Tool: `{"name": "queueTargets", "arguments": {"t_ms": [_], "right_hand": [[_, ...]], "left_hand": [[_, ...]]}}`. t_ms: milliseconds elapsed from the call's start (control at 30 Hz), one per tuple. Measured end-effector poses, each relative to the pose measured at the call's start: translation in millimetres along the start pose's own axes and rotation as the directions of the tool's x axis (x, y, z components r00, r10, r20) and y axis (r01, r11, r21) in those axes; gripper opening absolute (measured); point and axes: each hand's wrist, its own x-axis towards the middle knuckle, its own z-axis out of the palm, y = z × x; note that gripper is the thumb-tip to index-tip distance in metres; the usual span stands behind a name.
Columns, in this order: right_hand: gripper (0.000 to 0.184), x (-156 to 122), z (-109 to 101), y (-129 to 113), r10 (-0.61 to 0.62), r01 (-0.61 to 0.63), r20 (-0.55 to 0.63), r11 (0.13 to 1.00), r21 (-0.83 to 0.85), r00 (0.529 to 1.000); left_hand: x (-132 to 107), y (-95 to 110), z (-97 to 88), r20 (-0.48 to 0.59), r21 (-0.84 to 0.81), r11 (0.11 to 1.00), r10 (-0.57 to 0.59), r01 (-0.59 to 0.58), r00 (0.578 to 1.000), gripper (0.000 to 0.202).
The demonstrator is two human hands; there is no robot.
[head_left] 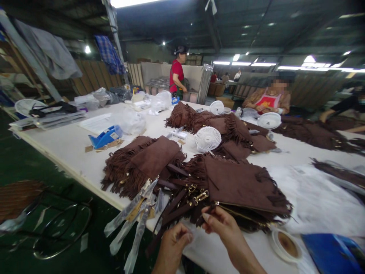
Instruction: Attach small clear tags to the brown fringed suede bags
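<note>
In front of me lies a stack of dark brown fringed bags with gold zippers and clasps. My right hand is closed at the front bag's corner, thumb and forefinger pinching a short dark brown zipper pull. Close by on the left, my left hand is raised with its fingers curled and thumb against them; whatever it may hold cannot be made out. Brown straps with gold hooks trail from the stack just beyond it. Several plastic-wrapped straps hang over the table edge.
More brown fringed bags lie left and behind. A white fan, a blue tape dispenser and a tape roll are on the white table. Across it sits a co-worker; another person stands further back.
</note>
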Motion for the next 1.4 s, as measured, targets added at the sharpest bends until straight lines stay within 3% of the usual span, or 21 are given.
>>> {"name": "queueTargets", "arguments": {"t_ms": [267, 633, 967, 1133, 1267, 1400], "right_hand": [[0.034, -2, -1, -3, 0.005, -0.006, 0.018, 0.998, 0.057, 1.0], [0.035, 1, -4, -5, -0.003, 0.004, 0.027, 0.999, -0.041, 1.0], [0.025, 5, -15, 5, -0.041, 0.049, 0.057, 0.987, -0.154, 0.998], [0.024, 3, -22, 7, -0.04, 0.059, 0.146, 0.99, -0.13, 0.989], [0.037, 1, -28, 3, -0.077, 0.078, 0.011, 0.992, -0.098, 0.997], [0.038, 0, -29, -5, -0.128, 0.121, -0.105, 0.99, -0.069, 0.986]], "left_hand": [[3, -5, 4.4, 0.019, -0.147, 0.989, -0.012, 0.015, 1.0, 0.026], [8, -16, 6.5, 0.035, -0.151, 0.988, 0.0, 0.005, 0.999, 0.029], [12, -1, 27.3, 0.036, -0.233, 0.97, -0.066, 0.073, 0.997, 0.035], [15, 1, 39.7, 0.023, -0.289, 0.95, -0.114, 0.115, 0.993, 0.041], [20, 2, 47.5, 0.017, -0.329, 0.935, -0.136, 0.134, 0.991, 0.046], [27, 1, 53.4, 0.0, -0.364, 0.923, -0.134, 0.125, 0.991, 0.046]]}}
